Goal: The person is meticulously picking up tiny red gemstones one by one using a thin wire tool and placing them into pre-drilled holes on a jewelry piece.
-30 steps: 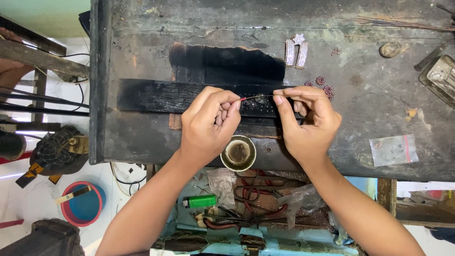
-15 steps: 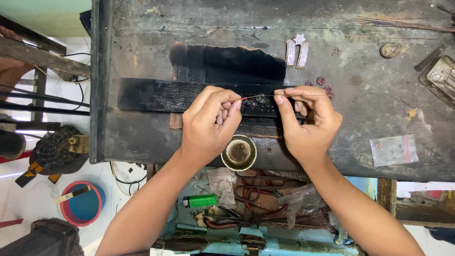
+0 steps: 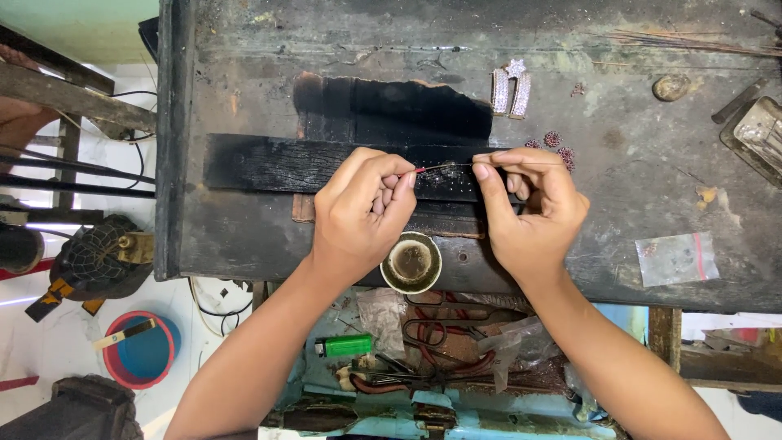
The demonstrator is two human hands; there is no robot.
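Wire (image 3: 444,167): unmoved over the last second, stretched above the charred block (image 3: 326,163) on your counter (image 3: 635,187). Left hand (image 3: 362,212) and right hand (image 3: 533,208) each pinch one end.

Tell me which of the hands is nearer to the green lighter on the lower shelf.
Left. The left hand is over the bench, above and slightly right of the green lighter in the picture. The right hand is farther right, beyond the small round cup.
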